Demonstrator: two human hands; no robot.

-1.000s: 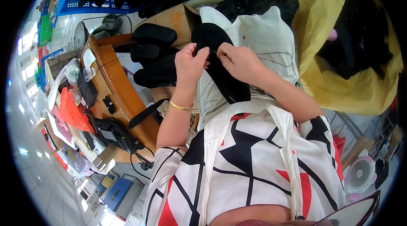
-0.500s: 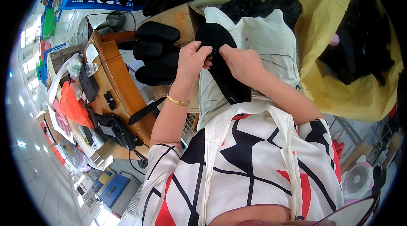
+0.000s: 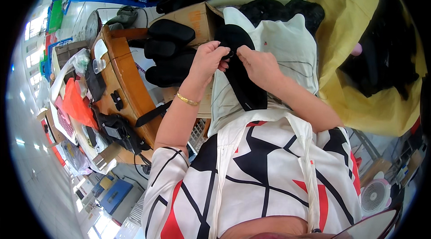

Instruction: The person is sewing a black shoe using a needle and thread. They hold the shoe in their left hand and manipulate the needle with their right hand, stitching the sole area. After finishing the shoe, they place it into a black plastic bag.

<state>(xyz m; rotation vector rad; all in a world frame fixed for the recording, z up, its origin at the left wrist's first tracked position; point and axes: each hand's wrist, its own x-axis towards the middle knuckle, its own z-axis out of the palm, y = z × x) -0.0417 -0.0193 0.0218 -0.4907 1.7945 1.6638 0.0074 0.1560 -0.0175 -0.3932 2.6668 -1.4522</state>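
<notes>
Black shoe-shaped piece [image 3: 248, 87] lay over the white cloth [image 3: 289, 41] in front of the person's chest, held between the two hands. Long axis ran mostly straight out from the body, with a slight lean: far end to the person's left, near end to the right. The far end was broad and rounded and pointed away from the person; the near end stopped just beside the top of the white-and-black patterned garment [image 3: 269, 167]. Could not tell which end was toe and which heel.

Left hand [image 3: 208, 61] was on the piece's left side, thumb and fingers pinching its dark material around mid-length, toward the far end. Right hand [image 3: 258, 63] came in from the right at about the same level, fingertips pressed together just beside the left's; whatever sat between them was too small to make out. A thin dark thread [image 3: 296, 62] lay across the cloth to the right.

Left of the hands, more black shoe-shaped pieces [image 3: 172, 32] were stacked near an open cardboard box [image 3: 191, 19]. Further left stood a wooden worktop [image 3: 130, 84]. To the right, a yellow sack [image 3: 343, 3] gaped around dark contents; a pale fan [image 3: 375, 196] stood at lower right.
</notes>
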